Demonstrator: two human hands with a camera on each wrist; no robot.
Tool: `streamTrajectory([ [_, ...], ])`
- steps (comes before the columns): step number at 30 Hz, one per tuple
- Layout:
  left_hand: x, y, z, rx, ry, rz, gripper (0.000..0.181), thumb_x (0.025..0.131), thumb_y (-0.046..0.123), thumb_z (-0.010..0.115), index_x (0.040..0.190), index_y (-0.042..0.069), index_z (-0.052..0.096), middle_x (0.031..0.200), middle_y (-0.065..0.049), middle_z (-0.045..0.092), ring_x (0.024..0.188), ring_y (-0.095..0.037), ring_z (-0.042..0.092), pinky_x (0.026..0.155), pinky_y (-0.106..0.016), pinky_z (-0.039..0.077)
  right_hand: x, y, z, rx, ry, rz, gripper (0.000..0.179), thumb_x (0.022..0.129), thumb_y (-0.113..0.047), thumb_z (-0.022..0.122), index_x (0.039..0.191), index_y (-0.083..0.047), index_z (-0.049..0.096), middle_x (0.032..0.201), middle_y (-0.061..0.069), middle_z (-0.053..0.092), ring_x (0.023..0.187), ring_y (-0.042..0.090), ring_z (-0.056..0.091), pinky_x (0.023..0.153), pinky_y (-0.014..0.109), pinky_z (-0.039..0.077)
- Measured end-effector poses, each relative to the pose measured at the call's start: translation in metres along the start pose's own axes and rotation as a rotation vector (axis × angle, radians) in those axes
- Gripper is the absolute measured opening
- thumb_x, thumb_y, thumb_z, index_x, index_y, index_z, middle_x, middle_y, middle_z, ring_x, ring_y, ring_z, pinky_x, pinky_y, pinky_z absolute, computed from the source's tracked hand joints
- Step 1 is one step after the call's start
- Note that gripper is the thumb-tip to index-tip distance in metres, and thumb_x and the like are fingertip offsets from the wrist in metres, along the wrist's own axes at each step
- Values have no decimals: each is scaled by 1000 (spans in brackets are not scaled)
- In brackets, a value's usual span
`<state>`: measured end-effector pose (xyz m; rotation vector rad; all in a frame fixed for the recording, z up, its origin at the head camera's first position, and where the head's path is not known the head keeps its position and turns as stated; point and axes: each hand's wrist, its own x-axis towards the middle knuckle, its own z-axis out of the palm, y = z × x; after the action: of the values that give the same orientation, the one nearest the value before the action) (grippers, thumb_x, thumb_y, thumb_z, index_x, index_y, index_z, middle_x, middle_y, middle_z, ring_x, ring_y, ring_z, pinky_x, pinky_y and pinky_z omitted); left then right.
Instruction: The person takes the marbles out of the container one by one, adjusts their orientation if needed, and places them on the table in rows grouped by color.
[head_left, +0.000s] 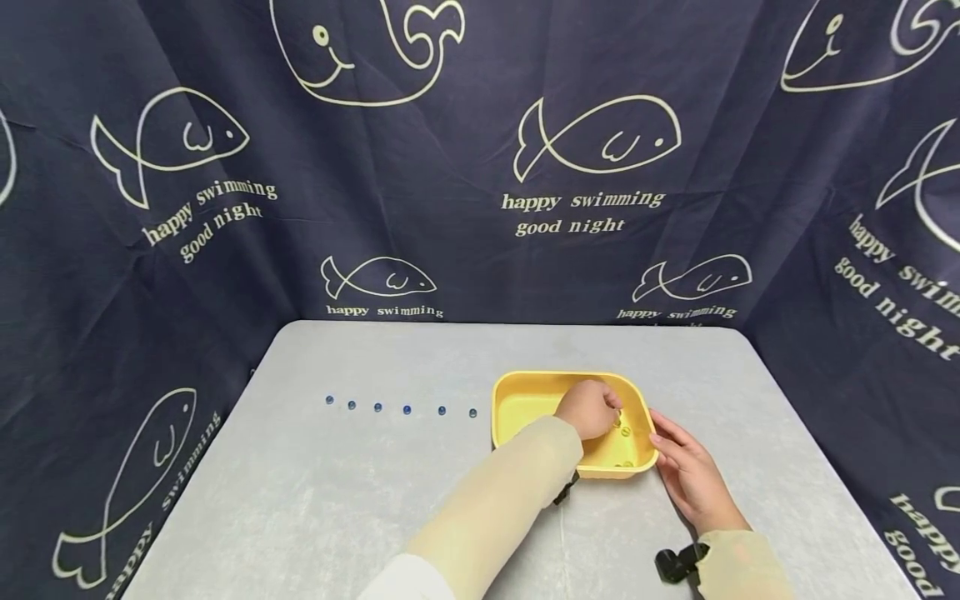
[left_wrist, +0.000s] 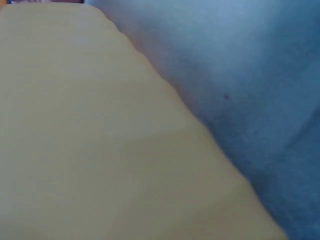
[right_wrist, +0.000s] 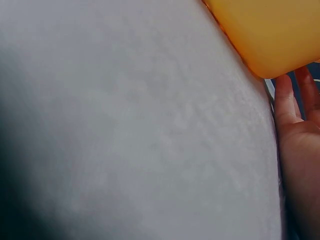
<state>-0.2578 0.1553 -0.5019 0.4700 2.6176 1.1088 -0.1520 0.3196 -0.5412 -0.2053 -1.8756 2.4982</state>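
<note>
A yellow plastic bin (head_left: 525,379) stands right of the table's middle. My left hand (head_left: 588,410) reaches down inside it with bent fingers, close to several small yellowish glass beads (head_left: 626,432) at its right end. Whether the fingertips pinch a bead is too small to see. Outside the bin, my right hand (head_left: 693,479) rests its extended fingers and thumb against the right wall. The right wrist view has this right hand (right_wrist: 300,135) touching the bin's corner. Only the pale sleeve (left_wrist: 100,125) fills most of the left wrist view.
Left of the bin, several small blue beads (head_left: 407,410) lie spaced out in a row on the grey table (head_left: 300,500). A dark blue curtain (head_left: 480,167) with fish drawings hangs behind the table and along both sides.
</note>
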Motion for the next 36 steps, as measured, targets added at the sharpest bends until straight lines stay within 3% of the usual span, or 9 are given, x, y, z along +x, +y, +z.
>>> streamTrajectory([
  [4,-6,-3,-4,-56,1,54,12,91,9,75,85,19,73,80,11,66,69,-2,56,67,-17,47,0,-1,0,0,-3,-3,56,104,-7,60,156,0,39,135,-13,58,123,0,57,99,20,49],
  [10,-17,-4,-19,-181,-26,73,10,93,6,75,88,16,75,76,12,63,63,-3,58,60,-18,50,1,-2,0,-5,10,17,59,104,-10,62,157,-1,39,135,-15,58,123,-1,57,99,20,49],
  [20,-26,-12,-46,-236,-17,167,6,94,12,75,98,14,79,84,15,66,79,-1,58,70,-18,49,2,-3,-2,2,21,26,58,103,-10,64,157,-4,42,134,-16,58,123,-2,57,100,20,48],
  [29,-36,-23,-69,-283,-2,192,9,94,13,75,96,22,78,93,11,70,83,-4,60,72,-22,52,2,3,-4,8,1,9,55,103,-8,63,155,-5,45,137,-11,57,124,0,58,99,22,49],
  [36,-51,-29,-87,-289,16,170,10,95,16,75,103,21,79,98,13,69,85,-6,60,73,-25,52,4,4,-4,0,-3,2,54,104,-8,62,155,-5,45,138,-10,57,124,0,57,99,21,49],
])
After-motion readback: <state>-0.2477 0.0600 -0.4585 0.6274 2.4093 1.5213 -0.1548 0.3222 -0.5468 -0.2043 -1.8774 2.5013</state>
